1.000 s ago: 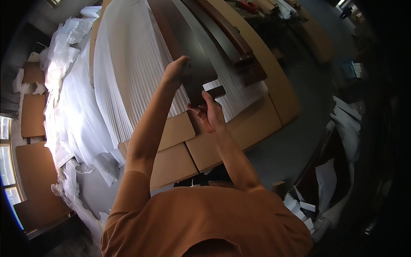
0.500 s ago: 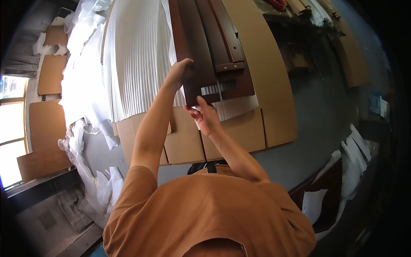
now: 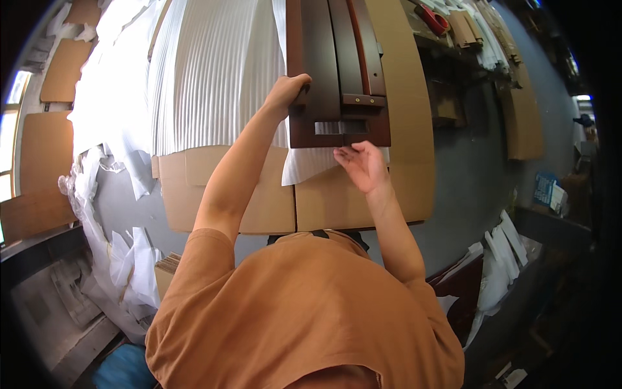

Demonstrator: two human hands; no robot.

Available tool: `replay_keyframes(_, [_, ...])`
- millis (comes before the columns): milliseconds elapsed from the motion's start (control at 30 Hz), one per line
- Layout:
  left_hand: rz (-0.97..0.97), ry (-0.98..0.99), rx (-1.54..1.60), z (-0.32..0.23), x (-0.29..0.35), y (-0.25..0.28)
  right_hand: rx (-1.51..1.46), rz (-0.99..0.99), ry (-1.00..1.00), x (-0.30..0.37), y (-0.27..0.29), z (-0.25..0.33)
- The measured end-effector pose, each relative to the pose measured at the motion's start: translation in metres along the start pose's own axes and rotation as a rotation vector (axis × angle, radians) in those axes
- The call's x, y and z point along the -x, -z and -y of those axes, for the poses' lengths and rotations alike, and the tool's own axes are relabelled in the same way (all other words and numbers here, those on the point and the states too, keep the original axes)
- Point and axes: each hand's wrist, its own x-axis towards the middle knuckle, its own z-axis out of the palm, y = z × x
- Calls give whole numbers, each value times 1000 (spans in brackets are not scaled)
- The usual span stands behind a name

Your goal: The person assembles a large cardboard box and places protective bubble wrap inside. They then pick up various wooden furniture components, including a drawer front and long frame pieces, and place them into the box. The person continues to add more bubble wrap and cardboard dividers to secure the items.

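Note:
Dark brown wooden furniture panels (image 3: 317, 71) lie lengthwise in front of me, their near end showing a rectangular cut-out and a crosspiece (image 3: 363, 100) with two brass-coloured fittings. My left hand (image 3: 288, 92) is closed around the left edge of the panels, its fingers partly hidden. Just off the near edge, below the cut-out, my right hand (image 3: 366, 170) holds nothing; its fingers are apart and slightly bent, the tips close to the wood. Ribbed white foam sheet (image 3: 217, 78) spreads to the left and also pokes out under the panels' near end.
Beneath everything is flat brown cardboard (image 3: 227, 188). White wrapping (image 3: 113, 84) is heaped on the left. At the right stand a dark shelf with a red roll (image 3: 433, 19) and strips of cardboard. White foam pieces (image 3: 502, 259) lean at the lower right.
My right hand has come off the panels' near left corner and moved right along the near edge. The panels sit straighter in view. My left hand keeps its grip on the left edge.

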Motion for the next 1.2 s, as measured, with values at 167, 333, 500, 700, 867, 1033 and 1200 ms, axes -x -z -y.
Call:
replay_keyframes(167, [-59,-29,-30,3,0,-6,-85,-77,63,-2,-32,3])
replay_keyframes(333, [-68,-36,30,4,-5,-9,-50,-173,91,-14,-23,4])
replay_keyframes(500, [-131,-9,-113,-6,0,-16,-17,-236,100,-8,-32,11])
replay_keyframes(700, [-156,-66,-18,6,-11,-4,11,-201,124,-14,-35,8])
replay_keyframes(867, [-86,-203,115,38,-27,13,-22,100,94,-5,-13,13])
replay_keyframes(1033, [-997,-176,-558,121,-95,215,-74,53,86,0,-4,17])
replay_keyframes(1200, [-1434,602,-616,144,-26,308,-38,24,121,1,10,17])
